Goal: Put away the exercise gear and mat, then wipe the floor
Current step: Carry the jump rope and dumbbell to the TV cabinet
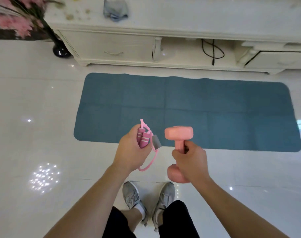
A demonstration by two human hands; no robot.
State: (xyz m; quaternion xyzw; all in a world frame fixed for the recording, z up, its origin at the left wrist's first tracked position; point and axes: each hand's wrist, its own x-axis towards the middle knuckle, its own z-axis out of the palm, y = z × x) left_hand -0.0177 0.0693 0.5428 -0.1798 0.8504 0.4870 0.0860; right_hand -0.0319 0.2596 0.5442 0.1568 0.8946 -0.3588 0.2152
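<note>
A person stands on a glossy white tiled floor [43, 134], both bare arms reaching forward over a pair of grey sneakers [131, 196]. The left hand [129, 152] is curled shut around two dark pink foam handles with pale stripes [141, 137], the fingers [135, 130] wrapped over their far side; from this bundle a light pink rubber tube loop [149, 164] hangs below the palm, and a small grey pad [156, 142] sticks out just beside the handles. The right hand [192, 163] is closed on the shaft of a pink, matte-coated dumbbell [178, 133] held almost upright: one head rises above the fingers [189, 147], the other shows below the wrist, near the sneakers. Beyond both hands a flat teal rectangular exercise mat [215, 109] lies spread on the floor, parallel to a white low cabinet with drawers [112, 47]. On the cabinet's top sits a crumpled pale blue cloth [114, 10]. A black cable [213, 50] dangles in its open middle bay. At the left stands a black vase holding pink flowers [60, 48].
</note>
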